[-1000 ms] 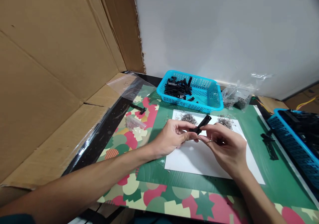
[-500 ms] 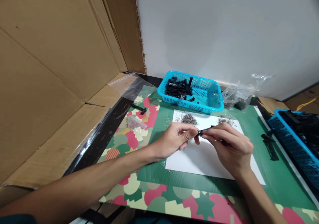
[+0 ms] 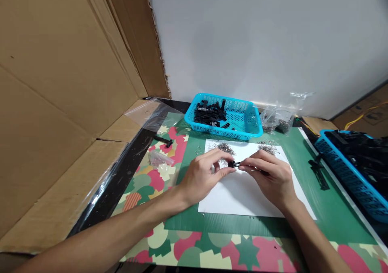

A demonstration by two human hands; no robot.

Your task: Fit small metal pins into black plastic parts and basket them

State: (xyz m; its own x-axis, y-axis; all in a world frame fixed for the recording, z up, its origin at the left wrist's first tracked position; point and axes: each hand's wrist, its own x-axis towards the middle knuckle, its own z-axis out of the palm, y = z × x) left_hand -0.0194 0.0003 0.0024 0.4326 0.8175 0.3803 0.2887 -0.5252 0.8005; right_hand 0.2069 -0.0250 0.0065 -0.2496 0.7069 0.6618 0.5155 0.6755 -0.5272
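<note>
Over the white paper (image 3: 239, 196) both hands meet at a small black plastic part (image 3: 233, 164). My left hand (image 3: 206, 174) pinches its left end between thumb and fingers. My right hand (image 3: 269, 176) is closed at the part's right end, and its fingers hide what else they may hold. Behind the hands lie two heaps of tiny metal pieces on the paper, a left heap (image 3: 226, 148) and a right heap (image 3: 267, 148).
A blue basket (image 3: 221, 134) with black parts stands at the back; another blue basket (image 3: 348, 172), heaped with black parts, is at right. Loose black parts lie at left (image 3: 163, 140) and right (image 3: 319, 174). Plastic bags (image 3: 277, 121) sit by the wall, and cardboard (image 3: 60, 83) rises at left.
My left hand has turned, its fingers now arched over the part's left end, and more of the black part shows between the hands. The whole view has shifted slightly.
</note>
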